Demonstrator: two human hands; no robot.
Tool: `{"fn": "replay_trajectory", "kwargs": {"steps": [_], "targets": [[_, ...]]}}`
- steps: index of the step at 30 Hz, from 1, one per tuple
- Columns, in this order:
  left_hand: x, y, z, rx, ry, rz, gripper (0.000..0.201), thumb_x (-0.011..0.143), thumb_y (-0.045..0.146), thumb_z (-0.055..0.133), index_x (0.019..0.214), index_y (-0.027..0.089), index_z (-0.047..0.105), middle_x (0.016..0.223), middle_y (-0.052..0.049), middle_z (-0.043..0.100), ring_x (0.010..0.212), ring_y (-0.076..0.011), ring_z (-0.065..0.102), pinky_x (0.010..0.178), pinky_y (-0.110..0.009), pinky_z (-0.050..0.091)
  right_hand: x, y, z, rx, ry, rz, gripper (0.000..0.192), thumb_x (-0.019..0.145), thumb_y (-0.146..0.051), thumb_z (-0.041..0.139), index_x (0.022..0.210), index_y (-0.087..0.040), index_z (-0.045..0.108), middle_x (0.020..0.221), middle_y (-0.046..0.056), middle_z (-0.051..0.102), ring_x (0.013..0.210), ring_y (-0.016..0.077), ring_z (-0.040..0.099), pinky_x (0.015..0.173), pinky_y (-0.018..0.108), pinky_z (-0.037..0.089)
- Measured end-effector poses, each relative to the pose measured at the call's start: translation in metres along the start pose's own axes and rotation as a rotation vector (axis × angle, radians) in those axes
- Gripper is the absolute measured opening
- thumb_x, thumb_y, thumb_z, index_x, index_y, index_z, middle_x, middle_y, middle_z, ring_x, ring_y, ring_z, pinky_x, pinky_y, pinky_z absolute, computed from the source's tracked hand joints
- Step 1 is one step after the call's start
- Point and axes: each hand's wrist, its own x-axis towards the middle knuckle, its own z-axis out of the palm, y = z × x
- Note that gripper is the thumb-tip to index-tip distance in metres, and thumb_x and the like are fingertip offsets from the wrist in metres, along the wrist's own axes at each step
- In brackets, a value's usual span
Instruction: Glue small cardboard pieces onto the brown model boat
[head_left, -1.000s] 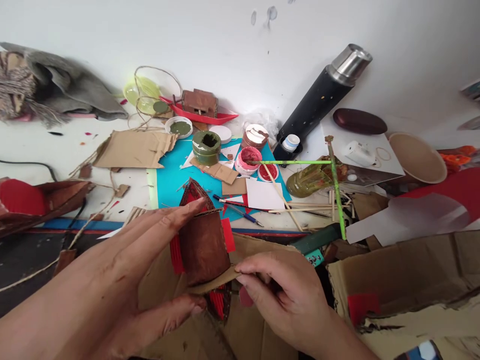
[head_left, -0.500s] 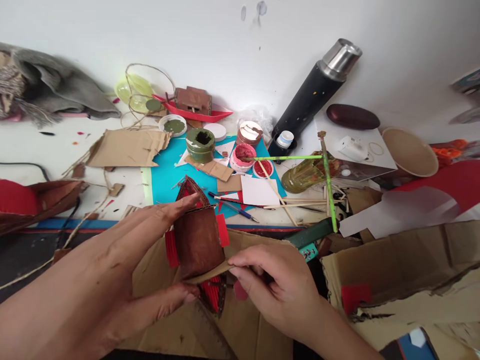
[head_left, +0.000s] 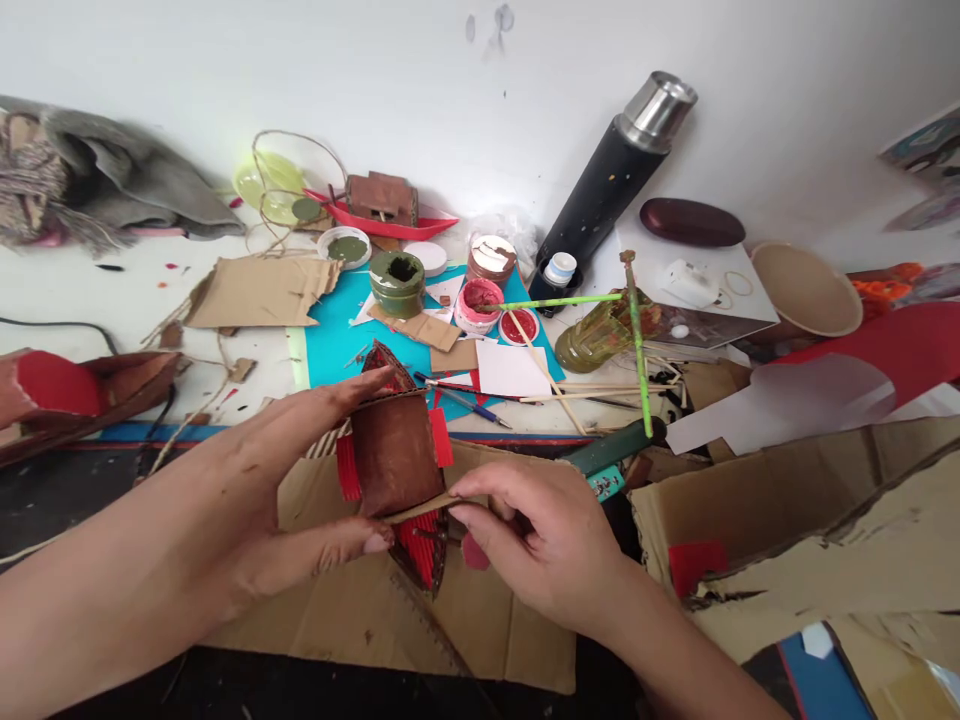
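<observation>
1. Both hands and the model boat [head_left: 395, 468] have shifted slightly up and left since earlier
2. Left hand [head_left: 262, 500] grips the boat between thumb and fingers; right hand [head_left: 540, 545] pinches its cardboard edge, above cardboard sheet [head_left: 495, 630]
3. Behind: three open paint jars, one flask [head_left: 607, 185], one bowl [head_left: 806, 290]

A plain white wall [head_left: 315, 70] runs across twelve o'clock in front of me, lit by soft, even light. My white worktable [head_left: 112, 295] meets it, paint-flecked, its blue-edged front toward nine o'clock.
</observation>
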Motion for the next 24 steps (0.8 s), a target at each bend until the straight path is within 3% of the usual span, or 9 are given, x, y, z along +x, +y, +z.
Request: {"fn": "replay_trajectory", "kwargs": {"steps": [4,7,10,12,16,24], "targets": [[0.007,0.012,-0.012,-0.079,-0.078,0.033,0.088,0.107,0.057,0.074,0.183,0.051,0.03,0.176,0.001,0.063,0.154,-0.0356,0.07,0.12,-0.055,0.066,-0.002,0.002,0.002,-0.03,0.002,0.029,0.018,0.116,-0.022,0.067,0.102,-0.024,0.077,0.074,-0.003,0.079,0.054,0.0129,0.061,0.064,0.026,0.05],[0.005,0.006,-0.015,-0.064,-0.131,0.061,0.103,0.102,0.052,0.081,0.186,0.049,0.022,0.18,-0.004,0.059,0.157,-0.039,0.067,0.118,-0.055,0.067,-0.003,0.003,0.004,-0.025,0.013,0.018,0.017,0.115,-0.02,0.067,0.102,-0.024,0.077,0.071,-0.004,0.077,0.053,0.0132,0.061,0.066,0.026,0.052],[0.0,0.0,-0.008,-0.025,-0.111,0.151,0.118,0.096,0.048,0.086,0.188,0.046,0.013,0.188,-0.008,0.047,0.164,-0.0404,0.059,0.123,-0.055,0.063,-0.004,0.004,0.006,-0.041,0.041,0.003,0.017,0.115,-0.022,0.067,0.102,-0.024,0.079,0.074,-0.003,0.08,0.054,0.0131,0.063,0.066,0.026,0.053],[-0.003,0.0,0.001,-0.017,-0.064,0.176,0.115,0.098,0.043,0.08,0.189,0.043,0.011,0.191,-0.009,0.041,0.169,-0.0382,0.052,0.129,-0.054,0.059,-0.005,0.005,0.007,-0.053,0.056,-0.003,0.017,0.115,-0.024,0.067,0.104,-0.024,0.08,0.075,-0.003,0.08,0.054,0.013,0.063,0.065,0.026,0.052],[-0.004,0.009,0.013,-0.008,-0.013,0.101,0.107,0.101,0.035,0.073,0.189,0.039,0.012,0.191,-0.012,0.039,0.173,-0.0365,0.046,0.133,-0.053,0.055,-0.006,0.008,0.009,-0.078,0.064,-0.006,0.019,0.117,-0.027,0.065,0.105,-0.025,0.08,0.066,-0.005,0.072,0.052,0.0132,0.06,0.063,0.025,0.049],[0.0,0.022,0.009,0.019,-0.055,0.014,0.103,0.104,0.034,0.069,0.189,0.043,0.011,0.188,-0.01,0.042,0.171,-0.0355,0.048,0.138,-0.056,0.047,-0.008,0.009,0.011,-0.07,0.069,0.001,0.014,0.114,-0.024,0.068,0.106,-0.024,0.08,0.068,-0.006,0.071,0.055,0.0132,0.059,0.064,0.025,0.048]]}}
